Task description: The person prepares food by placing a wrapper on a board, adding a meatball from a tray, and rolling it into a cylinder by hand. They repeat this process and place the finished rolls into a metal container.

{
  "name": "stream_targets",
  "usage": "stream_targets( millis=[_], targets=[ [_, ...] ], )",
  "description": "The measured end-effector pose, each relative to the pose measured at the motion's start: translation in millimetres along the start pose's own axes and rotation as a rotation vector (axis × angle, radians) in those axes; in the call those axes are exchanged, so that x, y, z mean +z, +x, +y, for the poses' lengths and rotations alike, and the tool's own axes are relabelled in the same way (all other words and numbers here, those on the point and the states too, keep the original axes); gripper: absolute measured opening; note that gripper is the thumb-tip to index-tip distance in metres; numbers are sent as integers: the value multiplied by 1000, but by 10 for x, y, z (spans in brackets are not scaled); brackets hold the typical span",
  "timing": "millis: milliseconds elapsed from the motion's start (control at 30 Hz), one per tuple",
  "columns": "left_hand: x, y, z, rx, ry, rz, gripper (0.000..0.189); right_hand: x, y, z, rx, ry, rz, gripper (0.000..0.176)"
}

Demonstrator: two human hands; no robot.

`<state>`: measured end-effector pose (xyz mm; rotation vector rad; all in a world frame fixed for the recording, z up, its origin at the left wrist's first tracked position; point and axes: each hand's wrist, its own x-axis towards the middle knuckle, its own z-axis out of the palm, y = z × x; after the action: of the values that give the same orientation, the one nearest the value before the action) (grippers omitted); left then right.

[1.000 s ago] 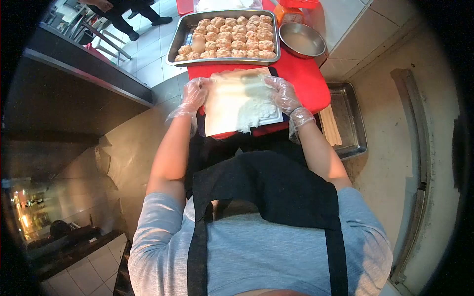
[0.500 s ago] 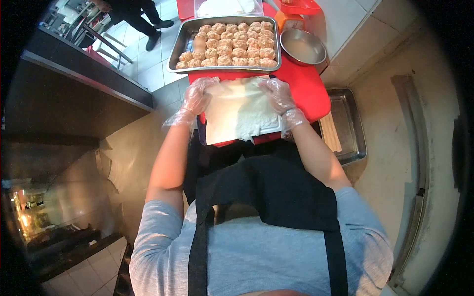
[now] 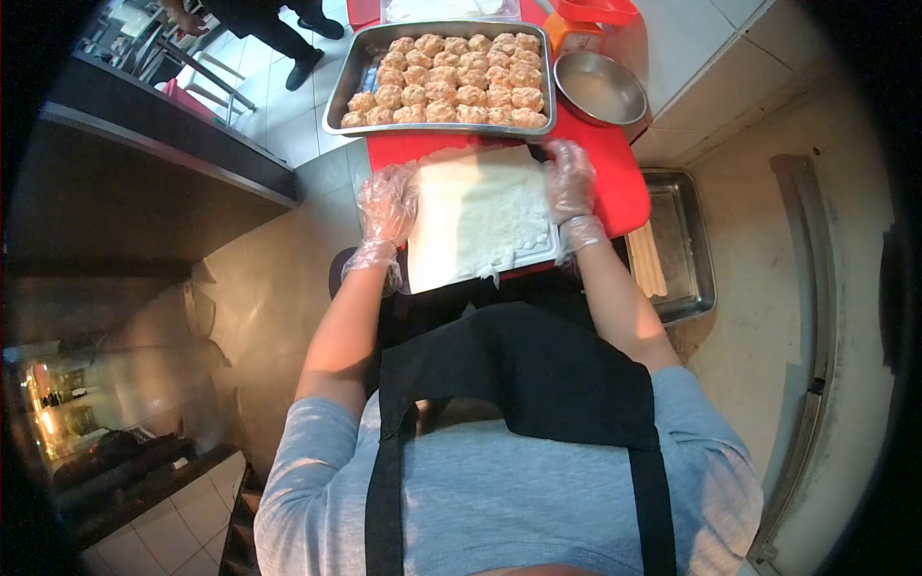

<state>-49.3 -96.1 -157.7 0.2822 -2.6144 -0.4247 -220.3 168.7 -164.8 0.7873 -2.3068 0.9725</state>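
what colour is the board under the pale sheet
Red; the board under the pale sheet shows best in the head view.

I see clear, glossy plastic gloves on the left hand and the right hand. The sheet is white, cream toward one side and frosty white across the rest. The tabletop is bright red. The steel tray is silver, and its dumplings are orange-brown in neat rows. The bowl is silver-grey and the tub is orange. The empty tray is dull grey, with pale tan sticks. The apron is black and the shirt light grey-blue.
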Motion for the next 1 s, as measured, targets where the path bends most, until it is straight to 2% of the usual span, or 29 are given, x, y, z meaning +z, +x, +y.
stream_targets(
  millis=[67,167,200,233,300,400,500,533,600,667,767,867,1000],
  targets=[
    [17,-29,18,-13,-31,33,39,-67,81,92,-4,62,113,30],
    [54,-55,-83,-4,-140,52,37,-51,-11,-28,-204,180,-174,29],
    [92,-72,-142,7,-203,38,35,-36,-113,-96,-304,214,-289,35],
    [102,-66,-188,22,-266,26,34,-21,-195,-194,-400,164,-329,33],
    [118,-132,-201,-17,-263,57,31,31,-169,-235,-309,-43,-181,17],
    [103,-195,-163,-142,-349,59,32,-42,108,-292,-64,-116,-94,12],
    [151,-212,-168,-223,-574,91,35,-15,598,-599,-228,97,-62,11],
    [143,-213,-191,-180,-479,78,36,33,776,-770,-281,162,-86,12],
    [103,-199,-194,-151,-451,83,36,306,1157,-932,-452,209,-136,19],
    [101,-206,-195,-149,-449,79,35,735,1514,-990,-436,257,-248,29],
    [46,-181,-147,-194,-469,74,36,1419,2020,-1070,-452,-10,-440,38],
    [12,-156,-129,-219,-467,69,38,2084,2376,-1042,-641,58,-503,42],
    [55,-181,-161,-236,-504,82,39,2492,2683,-1157,-798,-271,-869,53]
  ],
)
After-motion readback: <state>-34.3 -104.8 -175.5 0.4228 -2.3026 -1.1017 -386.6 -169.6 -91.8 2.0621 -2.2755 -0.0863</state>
